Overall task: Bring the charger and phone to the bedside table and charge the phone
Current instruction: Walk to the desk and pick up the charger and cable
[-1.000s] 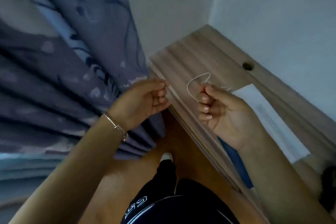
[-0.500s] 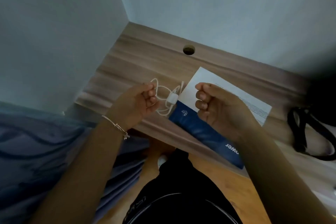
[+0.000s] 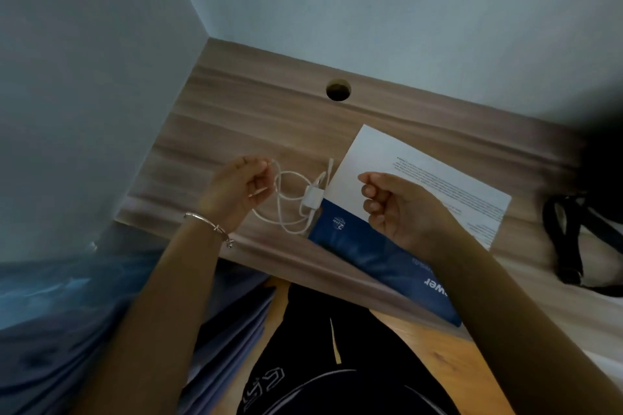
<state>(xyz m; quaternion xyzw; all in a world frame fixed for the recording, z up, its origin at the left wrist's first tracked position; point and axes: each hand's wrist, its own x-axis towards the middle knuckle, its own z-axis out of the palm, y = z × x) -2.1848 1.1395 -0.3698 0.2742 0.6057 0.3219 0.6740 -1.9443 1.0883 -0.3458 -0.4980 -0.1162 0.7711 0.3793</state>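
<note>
White charger (image 3: 313,199): small plug block plus thin cable (image 3: 282,217) in loose loops, lying on bench (image 3: 256,101) just left of leaflet (image 3: 381,158), block beside its edge.
Left hand (image 3: 237,194): left of leaflet, over the cable's far loop; fingers curled, cable end meets the thumb. Cannot tell if it is a pinch or only a touch.
Right hand (image 3: 401,209): above leaflet, fingers curled in, nothing seen held.
Phone: not in view.
Handling: likely light. Cable limp, will trail and snag; block hard and smooth. Best take the block itself and gather the loops into the palm.
Extras: black strap (image 3: 566,246) well right of leaflet; round hole (image 3: 338,89) in bench beyond leaflet.
</note>
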